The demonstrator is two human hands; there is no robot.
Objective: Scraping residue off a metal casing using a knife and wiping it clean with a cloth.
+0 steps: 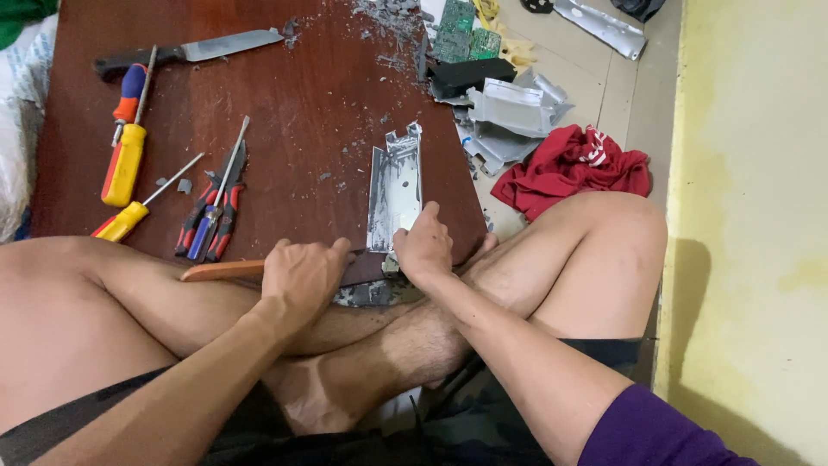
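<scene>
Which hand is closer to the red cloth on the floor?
The right hand. It rests on the metal plate, toward the red cloth. The left hand is farther away, gripping a wooden-handled tool.

no packages, labels, signs, screens visible

- Makeshift home repair spot, set up on a tiled floor beside a yellow wall.
- Low brown worktop strewn with screwdrivers, pliers, a knife.
- Circuit boards, metal casings, a red cloth scattered nearby.
</scene>
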